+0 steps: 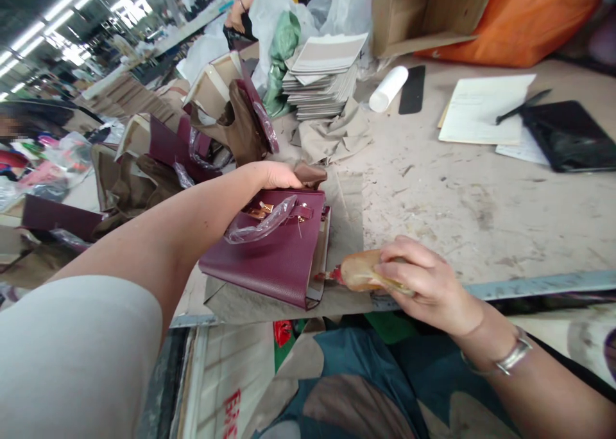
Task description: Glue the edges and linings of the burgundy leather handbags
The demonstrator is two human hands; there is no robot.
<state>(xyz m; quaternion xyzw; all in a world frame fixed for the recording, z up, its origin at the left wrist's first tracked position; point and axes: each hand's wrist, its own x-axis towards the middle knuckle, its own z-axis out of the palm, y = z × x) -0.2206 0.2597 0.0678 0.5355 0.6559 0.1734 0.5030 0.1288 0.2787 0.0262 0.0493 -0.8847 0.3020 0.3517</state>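
A burgundy handbag lies on its side near the table's front edge, its handle wrapped in clear plastic. My left hand reaches across to the bag's far end and is closed on brown lining fabric there; its fingertips are partly hidden. In my right hand is an amber glue bottle with a red nozzle, held sideways. The nozzle tip points left at the open side edge of the bag, where pale inner board shows. Whether the tip touches it I cannot tell.
More burgundy bags with brown linings crowd the left. Behind stand a stack of boards, a white roll and a cardboard box. Papers and a black tablet-like object lie right. Another person's hand shows far back.
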